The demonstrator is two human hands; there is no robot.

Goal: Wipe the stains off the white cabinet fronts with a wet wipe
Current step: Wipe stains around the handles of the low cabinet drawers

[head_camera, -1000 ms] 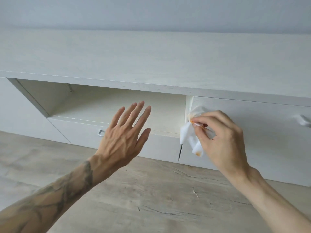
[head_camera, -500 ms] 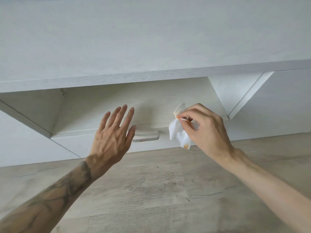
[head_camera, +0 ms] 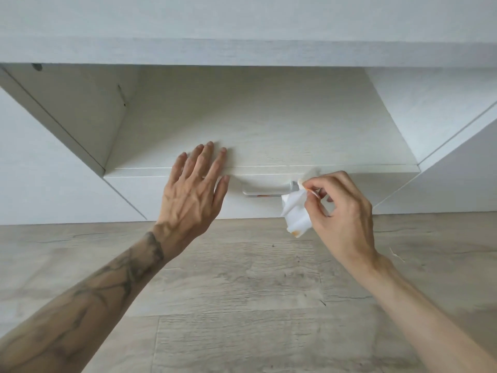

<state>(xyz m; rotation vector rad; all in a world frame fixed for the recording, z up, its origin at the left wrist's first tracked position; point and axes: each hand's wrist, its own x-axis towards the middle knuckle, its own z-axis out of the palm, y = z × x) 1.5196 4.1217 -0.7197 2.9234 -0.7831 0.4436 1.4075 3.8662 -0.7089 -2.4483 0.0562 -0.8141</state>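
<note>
currently: right hand (head_camera: 341,211) pinches wet wipe (head_camera: 295,214) at drawer handle (head_camera: 269,190); left hand (head_camera: 193,192) flat, fingers straight. risk: wipe's orange patch (head_camera: 295,232) (dirty corner) re-smears the drawer front (head_camera: 250,208).

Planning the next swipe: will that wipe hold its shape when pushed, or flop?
Likely floppy: the wipe hangs crumpled below the right hand. Probably light: a fingertip pinch carries it. Bunch it before pressing.
</note>
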